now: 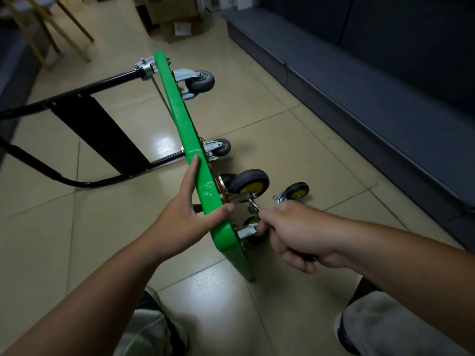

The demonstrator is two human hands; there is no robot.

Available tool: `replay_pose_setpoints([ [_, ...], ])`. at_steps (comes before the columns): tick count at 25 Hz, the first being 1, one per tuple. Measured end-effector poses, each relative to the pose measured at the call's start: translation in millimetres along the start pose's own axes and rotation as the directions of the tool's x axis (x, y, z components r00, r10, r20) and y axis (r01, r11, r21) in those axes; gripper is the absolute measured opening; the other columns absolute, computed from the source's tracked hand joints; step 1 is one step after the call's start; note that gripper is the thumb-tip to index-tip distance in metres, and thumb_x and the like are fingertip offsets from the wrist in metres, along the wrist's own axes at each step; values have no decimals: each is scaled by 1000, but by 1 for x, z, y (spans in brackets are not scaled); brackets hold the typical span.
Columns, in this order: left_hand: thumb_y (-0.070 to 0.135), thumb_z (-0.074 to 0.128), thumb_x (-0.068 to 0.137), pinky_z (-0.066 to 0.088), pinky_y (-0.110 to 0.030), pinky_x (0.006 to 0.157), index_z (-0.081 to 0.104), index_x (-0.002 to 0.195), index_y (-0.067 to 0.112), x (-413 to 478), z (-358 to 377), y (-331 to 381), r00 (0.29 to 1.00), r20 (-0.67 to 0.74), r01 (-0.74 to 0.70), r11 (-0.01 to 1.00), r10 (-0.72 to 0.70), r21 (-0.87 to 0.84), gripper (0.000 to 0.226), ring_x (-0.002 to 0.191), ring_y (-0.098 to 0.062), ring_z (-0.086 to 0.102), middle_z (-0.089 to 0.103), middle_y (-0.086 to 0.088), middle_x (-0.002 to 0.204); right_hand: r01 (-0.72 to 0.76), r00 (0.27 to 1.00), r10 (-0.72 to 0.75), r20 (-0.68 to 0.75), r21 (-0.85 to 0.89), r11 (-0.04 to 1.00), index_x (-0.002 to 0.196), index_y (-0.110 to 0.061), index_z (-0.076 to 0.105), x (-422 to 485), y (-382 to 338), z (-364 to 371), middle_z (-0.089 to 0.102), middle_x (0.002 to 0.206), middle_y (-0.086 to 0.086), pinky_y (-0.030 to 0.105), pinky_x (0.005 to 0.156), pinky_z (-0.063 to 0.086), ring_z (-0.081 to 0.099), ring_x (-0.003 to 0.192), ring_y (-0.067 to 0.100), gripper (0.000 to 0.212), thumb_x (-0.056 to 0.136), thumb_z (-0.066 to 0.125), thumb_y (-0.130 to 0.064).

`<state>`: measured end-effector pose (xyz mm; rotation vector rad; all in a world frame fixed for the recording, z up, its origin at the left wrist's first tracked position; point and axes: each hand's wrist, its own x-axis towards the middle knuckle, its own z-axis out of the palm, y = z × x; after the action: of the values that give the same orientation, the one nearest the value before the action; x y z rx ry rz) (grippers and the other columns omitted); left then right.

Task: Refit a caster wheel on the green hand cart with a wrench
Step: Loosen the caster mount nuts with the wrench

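Tightening the caster fixing appears to be the step in hand, judging from where the tool sits. The green hand cart (180, 111) stands on its long edge on the floor (282, 111), with its underside facing right and its black handle (77, 93) lying low to the left. The left hand (185, 214) braces the upper edge of the deck, fingers straight along the left face and thumb laid across the rim. The right hand (295, 232) is fisted round the handle of the wrench (254, 205). The wrench head sits at the bracket of the yellow-hubbed caster wheel (249, 183). The fastener is hidden, so it cannot be told whether the head is fully seated on it.

Procedure:
1. Seat the wrench head squarely on the fastener before loading it; a partial bite is likely to slip and round the flats.
2. Press with the left hand against the turning force so that the deck neither tips nor slides on the tile.
3. Turn in short arcs; the wheel and the neighbouring caster (253, 229) just below the wrench limit the swing.
4. Check that the mounting plate lies flat against the deck.

A loose caster (295, 192) lies on the floor near the right hand, apart from the cart.
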<state>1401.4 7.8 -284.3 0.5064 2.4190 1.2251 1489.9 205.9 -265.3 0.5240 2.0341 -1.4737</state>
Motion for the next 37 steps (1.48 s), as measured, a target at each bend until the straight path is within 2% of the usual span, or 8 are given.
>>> replay_pose_setpoints([
  [7,25,86,79,57,-20,87,14,160,43,5,-1,-17,995,-82,-56,996,51,-64,109,108,3,66,53,21,133,-91,990,75,121,131,987,89,-17,43,17,-31,19,36,50,-1,10,38,22,27,30,11,24,102,25,-25],
  [14,0,79,83,55,-16,86,18,160,35,1,-12,-18,998,-54,-37,996,33,-79,104,97,14,65,52,24,130,-158,961,107,256,189,969,88,-15,45,16,-54,34,35,54,0,11,36,29,33,38,13,26,105,25,-19],
  [16,5,79,84,52,-10,82,18,160,35,0,-17,-21,998,-39,-44,996,41,-74,102,95,22,60,46,31,132,-129,969,91,231,151,980,96,-11,45,11,-57,43,39,63,6,13,35,31,37,36,15,27,107,24,-24],
  [19,47,72,80,54,-19,88,17,156,54,0,-23,-23,998,-34,-55,997,53,-60,94,103,15,62,46,31,142,-97,989,98,108,-15,995,118,-3,37,10,-64,57,48,70,16,16,35,35,43,39,23,46,108,16,-42],
  [22,59,51,81,50,-41,99,12,148,70,0,-20,-21,998,-66,13,1000,-15,-19,78,115,-11,63,53,20,141,-95,992,113,49,-282,955,93,8,42,11,-73,61,51,62,17,11,34,32,46,41,24,45,109,20,-28],
  [25,61,38,86,43,-35,88,0,151,65,-2,-12,-16,993,-112,61,988,-45,140,75,110,-21,60,52,14,128,157,988,-140,73,-535,830,71,-4,43,9,-65,61,55,67,10,16,47,41,53,53,21,33,103,35,-10],
  [29,57,39,96,46,-37,83,-2,152,62,0,-10,-21,990,-132,75,980,-51,184,70,101,-25,63,57,7,120,271,931,-364,-10,-650,710,113,-8,51,26,-24,72,60,111,15,36,77,52,62,100,33,19,103,35,-8],
  [37,62,38,89,55,-49,90,4,149,68,5,-8,-27,987,-157,42,989,-19,142,69,97,-18,66,61,10,114,482,778,-621,-100,-539,691,114,-18,46,99,42,80,65,90,12,45,65,50,63,78,39,17,104,33,-23],
])
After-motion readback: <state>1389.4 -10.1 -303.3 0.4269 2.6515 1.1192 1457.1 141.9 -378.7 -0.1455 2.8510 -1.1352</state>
